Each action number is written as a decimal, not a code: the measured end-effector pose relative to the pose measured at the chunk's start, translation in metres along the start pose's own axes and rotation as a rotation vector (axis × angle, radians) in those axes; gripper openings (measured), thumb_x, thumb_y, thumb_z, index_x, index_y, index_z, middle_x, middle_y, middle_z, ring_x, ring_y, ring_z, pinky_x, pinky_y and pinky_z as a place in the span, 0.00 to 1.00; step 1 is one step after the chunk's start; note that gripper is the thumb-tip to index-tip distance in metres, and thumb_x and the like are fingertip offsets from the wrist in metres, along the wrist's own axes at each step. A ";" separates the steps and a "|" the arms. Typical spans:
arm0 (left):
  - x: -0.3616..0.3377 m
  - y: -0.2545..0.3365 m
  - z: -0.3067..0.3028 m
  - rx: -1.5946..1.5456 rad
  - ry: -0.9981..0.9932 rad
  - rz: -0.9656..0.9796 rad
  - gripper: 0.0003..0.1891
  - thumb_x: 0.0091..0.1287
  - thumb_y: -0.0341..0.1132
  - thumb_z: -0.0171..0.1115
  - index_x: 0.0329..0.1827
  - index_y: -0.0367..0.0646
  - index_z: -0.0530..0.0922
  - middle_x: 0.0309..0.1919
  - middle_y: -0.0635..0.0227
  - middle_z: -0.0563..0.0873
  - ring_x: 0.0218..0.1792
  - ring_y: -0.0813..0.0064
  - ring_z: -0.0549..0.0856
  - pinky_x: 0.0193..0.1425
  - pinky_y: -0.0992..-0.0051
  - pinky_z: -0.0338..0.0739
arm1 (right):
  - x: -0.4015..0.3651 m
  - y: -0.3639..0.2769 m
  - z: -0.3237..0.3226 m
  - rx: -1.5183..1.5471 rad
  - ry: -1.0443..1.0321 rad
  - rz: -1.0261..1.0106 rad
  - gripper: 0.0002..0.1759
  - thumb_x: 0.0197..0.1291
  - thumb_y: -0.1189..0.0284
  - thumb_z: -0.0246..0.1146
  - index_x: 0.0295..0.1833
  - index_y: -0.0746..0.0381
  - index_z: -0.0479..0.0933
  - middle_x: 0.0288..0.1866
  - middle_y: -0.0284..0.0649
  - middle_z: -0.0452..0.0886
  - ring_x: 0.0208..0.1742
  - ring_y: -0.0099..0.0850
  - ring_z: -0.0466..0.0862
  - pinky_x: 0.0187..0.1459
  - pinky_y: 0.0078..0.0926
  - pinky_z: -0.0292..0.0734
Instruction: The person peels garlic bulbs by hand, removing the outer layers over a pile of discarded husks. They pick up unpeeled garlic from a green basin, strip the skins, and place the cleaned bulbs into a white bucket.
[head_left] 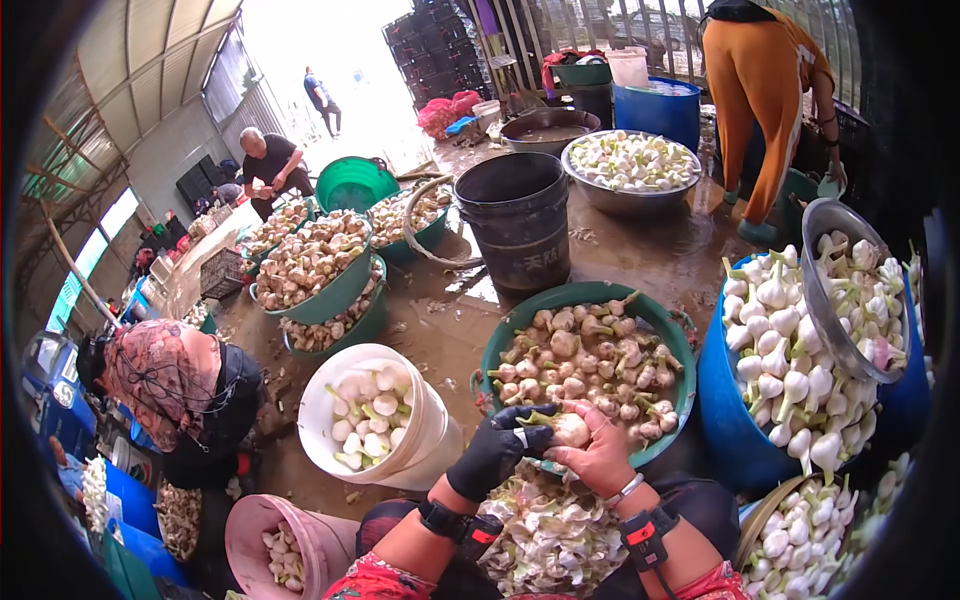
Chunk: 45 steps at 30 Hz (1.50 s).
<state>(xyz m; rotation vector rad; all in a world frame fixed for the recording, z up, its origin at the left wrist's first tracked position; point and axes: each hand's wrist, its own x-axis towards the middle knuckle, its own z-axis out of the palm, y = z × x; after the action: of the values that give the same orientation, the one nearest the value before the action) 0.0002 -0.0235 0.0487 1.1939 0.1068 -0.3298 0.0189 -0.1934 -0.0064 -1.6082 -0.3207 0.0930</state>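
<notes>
Fingers (597,425) of both hands clamped on one garlic bulb (571,431): gloved left hand (488,458) at the stem, bare right hand (604,459) round the bulb. Held at the near rim of a green tub (503,335) of brownish garlic; peelings (550,530) heaped below. White bucket (425,445) of pale bulbs, left. Black bucket (515,235) beyond tub. Right, blue barrel (728,420) of pale bulbs, metal bowl (822,300) tilted on top.

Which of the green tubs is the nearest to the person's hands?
The green tub of brownish garlic, directly beyond the gloved left hand and bare right hand; the other green tubs stand farther away.
</notes>
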 end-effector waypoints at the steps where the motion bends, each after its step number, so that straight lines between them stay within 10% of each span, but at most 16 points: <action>1: 0.000 0.000 -0.002 -0.003 -0.002 0.000 0.18 0.64 0.30 0.63 0.56 0.36 0.76 0.39 0.67 0.84 0.35 0.79 0.82 0.42 0.79 0.77 | 0.000 0.000 0.000 -0.003 0.000 0.001 0.41 0.38 0.69 0.78 0.61 0.64 0.70 0.52 0.48 0.79 0.52 0.38 0.80 0.55 0.29 0.73; 9: 0.007 -0.031 -0.032 0.327 0.006 0.106 0.12 0.60 0.23 0.58 0.46 0.39 0.82 0.35 0.70 0.85 0.34 0.82 0.82 0.41 0.79 0.77 | 0.001 -0.007 -0.007 0.472 -0.102 0.270 0.29 0.53 0.69 0.67 0.58 0.72 0.69 0.44 0.48 0.79 0.39 0.36 0.83 0.40 0.28 0.81; 11: 0.006 -0.033 -0.034 0.410 0.037 0.119 0.12 0.58 0.22 0.58 0.44 0.40 0.83 0.35 0.70 0.85 0.34 0.82 0.81 0.42 0.79 0.76 | 0.006 -0.001 -0.022 0.799 -0.516 0.680 0.25 0.59 0.65 0.59 0.56 0.73 0.69 0.41 0.49 0.80 0.38 0.38 0.83 0.39 0.31 0.82; 15: 0.001 -0.026 -0.030 0.493 -0.089 0.271 0.18 0.52 0.20 0.59 0.46 0.42 0.84 0.37 0.69 0.85 0.38 0.82 0.81 0.46 0.78 0.76 | -0.010 0.012 -0.009 0.927 -0.877 0.829 0.24 0.63 0.61 0.54 0.54 0.71 0.71 0.44 0.50 0.80 0.43 0.43 0.83 0.44 0.35 0.82; 20: -0.004 -0.006 -0.023 0.140 0.083 0.019 0.20 0.65 0.30 0.58 0.60 0.38 0.74 0.43 0.69 0.83 0.41 0.81 0.81 0.46 0.79 0.77 | -0.001 -0.004 -0.014 1.004 -0.607 0.694 0.19 0.65 0.70 0.53 0.56 0.72 0.68 0.45 0.51 0.79 0.43 0.43 0.83 0.47 0.39 0.83; 25: -0.007 -0.014 -0.031 0.057 -0.033 -0.030 0.21 0.65 0.31 0.61 0.62 0.38 0.73 0.45 0.69 0.83 0.43 0.79 0.82 0.48 0.77 0.77 | 0.007 -0.012 -0.016 0.844 -0.188 0.551 0.22 0.62 0.71 0.59 0.56 0.72 0.64 0.46 0.50 0.77 0.39 0.40 0.83 0.37 0.34 0.83; 31: -0.005 -0.012 -0.018 0.239 0.000 0.065 0.17 0.64 0.31 0.62 0.56 0.38 0.78 0.40 0.72 0.84 0.38 0.83 0.80 0.44 0.80 0.75 | 0.007 -0.027 -0.009 0.534 -0.211 0.567 0.17 0.64 0.70 0.60 0.54 0.69 0.71 0.42 0.38 0.80 0.34 0.24 0.81 0.37 0.23 0.79; 33: -0.005 -0.013 -0.026 0.283 0.019 0.057 0.15 0.65 0.31 0.62 0.53 0.37 0.79 0.38 0.72 0.85 0.35 0.84 0.80 0.41 0.81 0.75 | 0.009 -0.004 0.006 0.448 0.027 0.130 0.08 0.64 0.70 0.59 0.43 0.62 0.79 0.32 0.33 0.80 0.35 0.25 0.79 0.37 0.23 0.74; 35: -0.001 -0.013 -0.035 0.176 0.094 0.091 0.12 0.66 0.32 0.61 0.50 0.36 0.80 0.35 0.71 0.84 0.29 0.86 0.78 0.36 0.81 0.74 | 0.009 -0.025 -0.001 -0.481 0.156 -0.473 0.06 0.60 0.73 0.59 0.41 0.59 0.80 0.28 0.38 0.78 0.33 0.36 0.77 0.38 0.31 0.72; 36: -0.002 -0.009 -0.035 0.351 0.115 0.264 0.10 0.66 0.32 0.59 0.46 0.35 0.81 0.32 0.71 0.84 0.29 0.85 0.78 0.34 0.81 0.73 | 0.002 -0.031 0.004 -0.482 0.106 -0.517 0.06 0.56 0.74 0.58 0.38 0.58 0.80 0.26 0.41 0.75 0.34 0.43 0.74 0.40 0.37 0.71; 39: 0.005 -0.005 -0.055 1.083 0.100 0.834 0.10 0.70 0.28 0.52 0.45 0.33 0.79 0.37 0.64 0.83 0.31 0.79 0.80 0.35 0.77 0.76 | -0.021 0.008 0.024 -0.453 -0.524 -0.352 0.07 0.55 0.72 0.58 0.38 0.59 0.79 0.28 0.47 0.79 0.33 0.47 0.79 0.37 0.43 0.73; 40: 0.000 -0.009 -0.047 0.443 0.143 0.529 0.09 0.70 0.25 0.51 0.46 0.35 0.79 0.41 0.61 0.83 0.37 0.77 0.81 0.38 0.76 0.77 | -0.030 0.014 0.023 -0.537 -0.772 -0.152 0.08 0.54 0.72 0.58 0.40 0.59 0.78 0.31 0.50 0.81 0.35 0.50 0.81 0.37 0.44 0.75; 41: -0.004 -0.004 -0.056 0.985 0.127 0.646 0.10 0.69 0.26 0.52 0.49 0.34 0.78 0.47 0.60 0.82 0.45 0.75 0.82 0.45 0.75 0.78 | -0.031 0.019 0.027 -0.602 -0.822 -0.025 0.11 0.51 0.73 0.59 0.42 0.57 0.79 0.33 0.50 0.82 0.38 0.49 0.82 0.39 0.41 0.76; 43: -0.002 -0.008 -0.054 0.938 0.124 0.766 0.12 0.69 0.28 0.53 0.52 0.33 0.77 0.50 0.61 0.82 0.50 0.73 0.81 0.53 0.76 0.76 | -0.026 0.017 0.016 -0.672 -0.657 0.010 0.21 0.49 0.72 0.63 0.52 0.58 0.78 0.35 0.50 0.82 0.37 0.47 0.82 0.43 0.34 0.78; 45: -0.007 -0.004 -0.041 0.271 0.112 0.421 0.14 0.67 0.29 0.55 0.54 0.32 0.76 0.53 0.60 0.81 0.52 0.72 0.80 0.58 0.75 0.73 | -0.008 0.013 0.009 -0.620 -0.305 0.006 0.20 0.50 0.75 0.64 0.51 0.60 0.78 0.32 0.47 0.83 0.35 0.37 0.84 0.43 0.29 0.78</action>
<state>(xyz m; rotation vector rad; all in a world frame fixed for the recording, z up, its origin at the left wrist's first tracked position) -0.0043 0.0147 0.0315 1.4666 -0.0958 0.0965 0.0107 -0.1873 -0.0206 -2.2135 -0.6242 0.2646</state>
